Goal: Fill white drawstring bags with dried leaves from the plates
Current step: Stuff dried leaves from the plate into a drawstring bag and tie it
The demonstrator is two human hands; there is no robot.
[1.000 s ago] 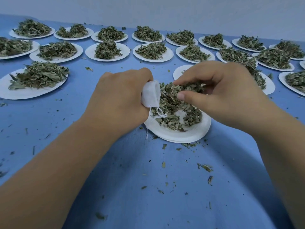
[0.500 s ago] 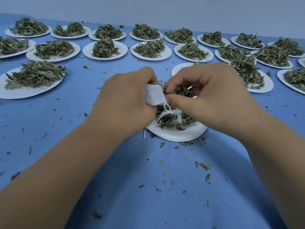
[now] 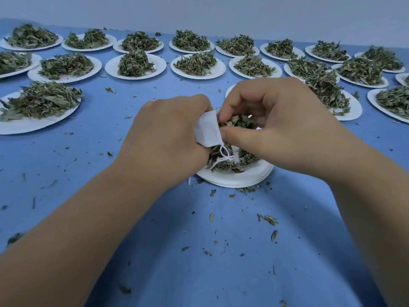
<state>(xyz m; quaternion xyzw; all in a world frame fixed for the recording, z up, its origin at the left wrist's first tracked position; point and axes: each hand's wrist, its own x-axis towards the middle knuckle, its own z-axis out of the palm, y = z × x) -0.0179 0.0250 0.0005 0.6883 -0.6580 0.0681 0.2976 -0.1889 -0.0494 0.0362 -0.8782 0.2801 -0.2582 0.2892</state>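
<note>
A small white drawstring bag (image 3: 208, 130) is held by my left hand (image 3: 170, 136) just above a white paper plate (image 3: 239, 177) in the middle of the blue table. Its string (image 3: 223, 157) dangles over the leaves left on that plate. My right hand (image 3: 278, 127) pinches a clump of dried leaves (image 3: 236, 122) at the bag's mouth, thumb and fingers curled around them. Most of the bag is hidden inside my left fist.
Several white plates heaped with dried leaves (image 3: 136, 64) stand in rows across the back of the blue table (image 3: 155, 251), with one large plate (image 3: 33, 107) at the left and another (image 3: 345, 107) behind my right hand. Leaf crumbs are scattered over the near table.
My right hand lifted a pinch of leaves off the plate and brought it left to the bag's mouth. My left hand shifted slightly right with the bag.
</note>
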